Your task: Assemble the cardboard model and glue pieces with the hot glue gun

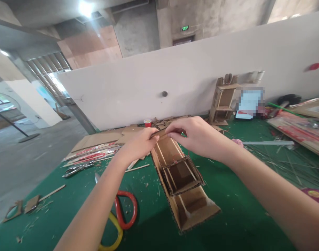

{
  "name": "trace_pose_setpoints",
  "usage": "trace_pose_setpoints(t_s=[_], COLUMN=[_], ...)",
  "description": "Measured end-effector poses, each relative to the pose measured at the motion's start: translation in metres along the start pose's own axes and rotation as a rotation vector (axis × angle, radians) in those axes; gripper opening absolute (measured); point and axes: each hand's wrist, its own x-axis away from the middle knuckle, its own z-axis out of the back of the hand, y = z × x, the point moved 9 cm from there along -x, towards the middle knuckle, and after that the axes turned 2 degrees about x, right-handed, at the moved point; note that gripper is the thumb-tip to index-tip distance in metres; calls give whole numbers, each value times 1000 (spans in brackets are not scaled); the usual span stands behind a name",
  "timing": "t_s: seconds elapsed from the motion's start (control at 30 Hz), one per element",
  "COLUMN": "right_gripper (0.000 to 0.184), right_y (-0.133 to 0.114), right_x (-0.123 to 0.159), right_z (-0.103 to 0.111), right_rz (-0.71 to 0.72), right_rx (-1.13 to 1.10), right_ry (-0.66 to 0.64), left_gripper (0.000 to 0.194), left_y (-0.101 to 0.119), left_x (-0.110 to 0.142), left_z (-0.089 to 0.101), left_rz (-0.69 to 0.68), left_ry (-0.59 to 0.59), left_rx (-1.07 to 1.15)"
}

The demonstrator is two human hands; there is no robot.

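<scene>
Long corrugated-cardboard tray (201,215), over the green tabletop (151,223), is pinched at its far end by the left hand (139,145) and the right hand (193,131), whose pressure is best kept light and even against creasing.

I see the left hand (138,144) and right hand (192,132) pinching the cardboard structure (184,176) at its far end. Scissors (119,213) lie nearer, left.
</scene>
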Motion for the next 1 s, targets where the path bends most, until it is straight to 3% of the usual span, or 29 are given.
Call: trace_pose_setpoints(t_s=[0.17, 0.3, 0.43, 0.53, 0.7, 0.87, 1.0], right_gripper=[19, 9, 5, 7, 14, 16, 18], right_y=[11, 28, 37, 40, 34, 15, -1], right_x=[-2, -2, -2, 1, 7, 11, 15], right_z=[-9, -23, -7, 16, 39, 51, 56], right_rz=[-97, -215, -300, -313, -271, -203, -168], right_rx=[26, -377, -846, -1020, -836, -426, -254], right_ry=[-35, -97, 82, 253, 324, 346, 373], left_gripper=[25, 25, 29, 37, 37, 35, 34], left_y=[-5, -12, -18, -17, -8, -2, 0], left_x=[-1, -2, -4, -3, 0, 3, 4], left_z=[-1, 1, 0, -8, -11, -6, -1], left_rz=[17, 48, 90, 137, 117, 31, -16], left_ry=[5, 16, 19, -53, -122, -128, -100], left_rx=[48, 195, 614, 977, 1168, 1217, 1192])
